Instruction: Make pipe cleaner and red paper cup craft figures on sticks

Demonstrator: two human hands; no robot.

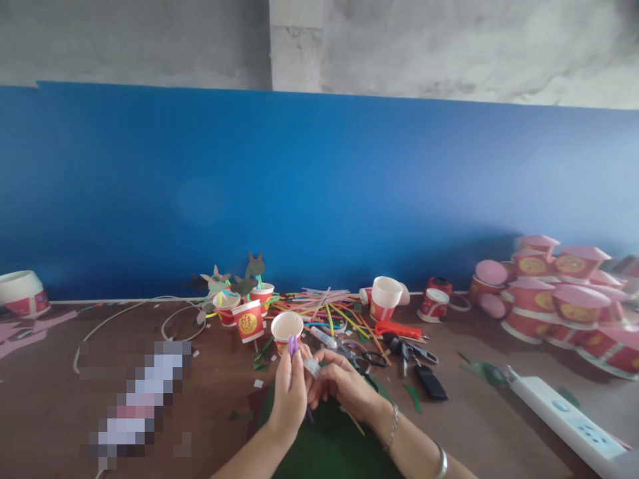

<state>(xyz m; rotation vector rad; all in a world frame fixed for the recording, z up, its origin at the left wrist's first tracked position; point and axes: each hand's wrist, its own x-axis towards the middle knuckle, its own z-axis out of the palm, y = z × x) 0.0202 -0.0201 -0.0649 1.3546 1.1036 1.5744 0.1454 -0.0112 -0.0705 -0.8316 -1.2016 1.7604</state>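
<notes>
Near the front middle of the table, my left hand [292,392] is closed around a purple strip [293,344], whose looped end stands up above the fingers. Close beside it on the right, my right hand [344,386] pinches a small whitish, translucent piece [312,367]; it is blurred, and I cannot tell exactly what it is. Just beyond the left fingertips stands an open paper cup [287,327]. Under both hands lies a dark green sheet [329,446].
Scissors [374,359], a glue stick [323,337], a red-orange cutter [398,330] and keys with a black fob [430,382] lie beyond the hands. Colored strips [319,305] are heaped behind. Decorated cups [582,303] and a power strip [569,419] are at the right.
</notes>
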